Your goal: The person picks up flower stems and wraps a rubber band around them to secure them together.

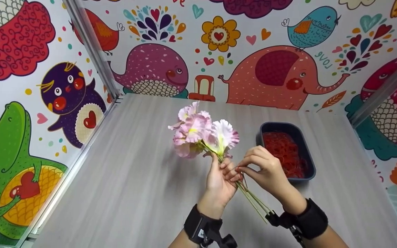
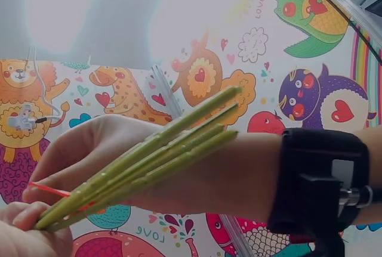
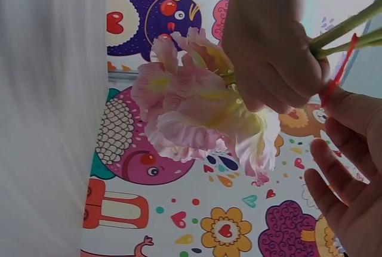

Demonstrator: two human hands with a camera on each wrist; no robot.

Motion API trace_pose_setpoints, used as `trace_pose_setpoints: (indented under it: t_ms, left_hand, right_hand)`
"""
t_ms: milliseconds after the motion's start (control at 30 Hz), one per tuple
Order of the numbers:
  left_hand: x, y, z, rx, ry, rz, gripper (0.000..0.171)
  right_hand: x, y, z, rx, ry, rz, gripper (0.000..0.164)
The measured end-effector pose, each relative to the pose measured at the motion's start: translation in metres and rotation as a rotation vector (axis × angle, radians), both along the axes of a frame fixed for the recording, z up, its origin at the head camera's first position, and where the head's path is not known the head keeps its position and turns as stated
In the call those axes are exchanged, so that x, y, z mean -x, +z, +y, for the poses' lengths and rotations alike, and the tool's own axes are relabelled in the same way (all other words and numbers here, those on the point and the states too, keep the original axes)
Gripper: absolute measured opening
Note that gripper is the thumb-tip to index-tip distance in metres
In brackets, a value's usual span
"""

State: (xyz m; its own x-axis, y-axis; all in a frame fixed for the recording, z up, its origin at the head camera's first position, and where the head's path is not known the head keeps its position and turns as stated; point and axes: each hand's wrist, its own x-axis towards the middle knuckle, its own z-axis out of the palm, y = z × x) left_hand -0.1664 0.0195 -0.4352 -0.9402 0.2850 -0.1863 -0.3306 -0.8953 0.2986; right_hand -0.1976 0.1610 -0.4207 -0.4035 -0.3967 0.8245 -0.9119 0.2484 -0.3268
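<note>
My left hand (image 1: 219, 184) grips a bunch of pink and white flowers (image 1: 194, 129) by the stems, just under the blossoms. Several green stems (image 2: 161, 152) stick out below the fist, their cut ends pointing toward my right wrist. A thin red rubber band (image 3: 342, 69) reaches across the stems, stretched from them to the right hand. Thumb and fingertips of my right hand (image 1: 265, 168) pinch this band close beside the left fist. The other right fingers are loosely bent in the right wrist view. Part of the band is hidden behind the stems and fingers.
To the right on the grey wood-grain table (image 1: 133, 165) stands a dark blue container (image 1: 289, 125) with many red rubber bands (image 1: 283, 151) in it. Walls printed with cartoon animals enclose the table's back and sides, with metal posts (image 1: 97, 48) at the corners.
</note>
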Motion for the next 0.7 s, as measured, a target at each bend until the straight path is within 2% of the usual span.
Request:
trace_pose_setpoints:
  t_ms: [200,400,533,700]
  left_hand:
    - [0.000,-0.005,0.005,0.051,0.026,-0.012,0.058]
    - [-0.001,-0.012,0.009,0.080,0.034,0.010,0.058]
    - [-0.002,-0.012,0.007,0.068,0.028,0.012,0.058]
    - [0.000,-0.004,0.002,0.020,0.076,-0.001,0.056]
  right_hand:
    - [0.006,-0.001,-0.004,0.028,-0.022,-0.005,0.032]
    - [0.019,-0.002,0.000,0.054,-0.104,-0.008,0.029]
    - [0.029,-0.011,0.004,0.053,-0.143,-0.074,0.027]
    - [0.035,-0.030,0.003,0.103,-0.207,-0.153,0.026]
